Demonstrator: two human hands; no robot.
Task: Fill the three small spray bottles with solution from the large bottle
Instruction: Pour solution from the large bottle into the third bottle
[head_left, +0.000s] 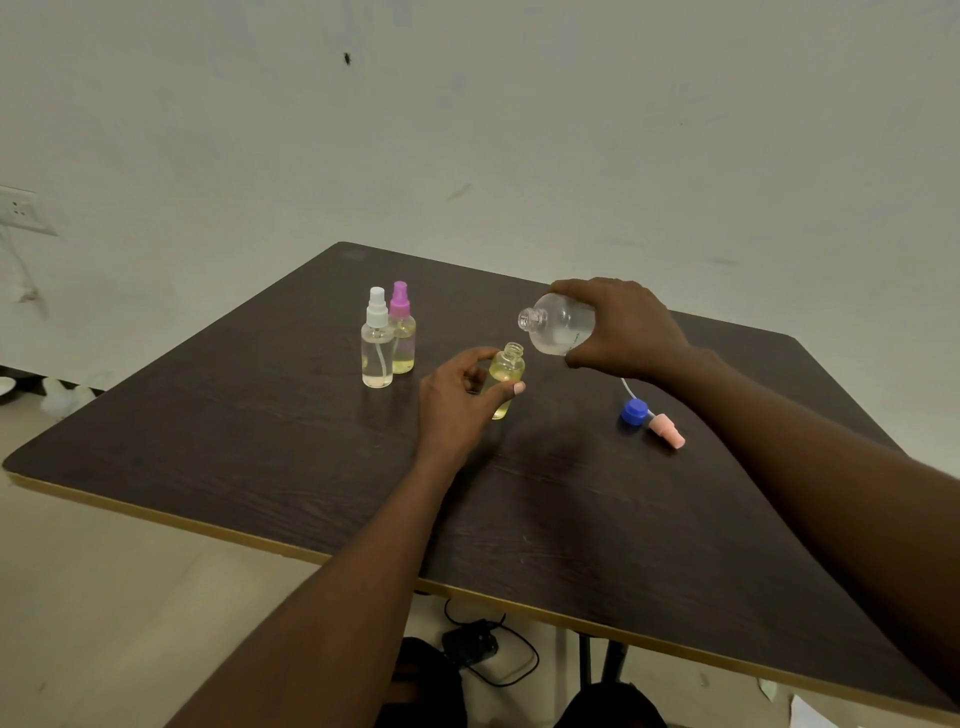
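Here the left hand grips the uncapped small spray bottle at table centre; the right hand grips the tilted large bottle just above-right. Two capped spray bottles stand far left; blue cap and pink sprayer lie right

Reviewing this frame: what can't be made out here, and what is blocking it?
Head view, large bottle: rear half and markings covered by the right hand.
Head view, open small bottle: fill level unclear, left hand wraps it.
Head view, pink-capped bottle: partly behind the white-capped bottle.
Head view, pink spray head: its tube end disappears under the right hand.
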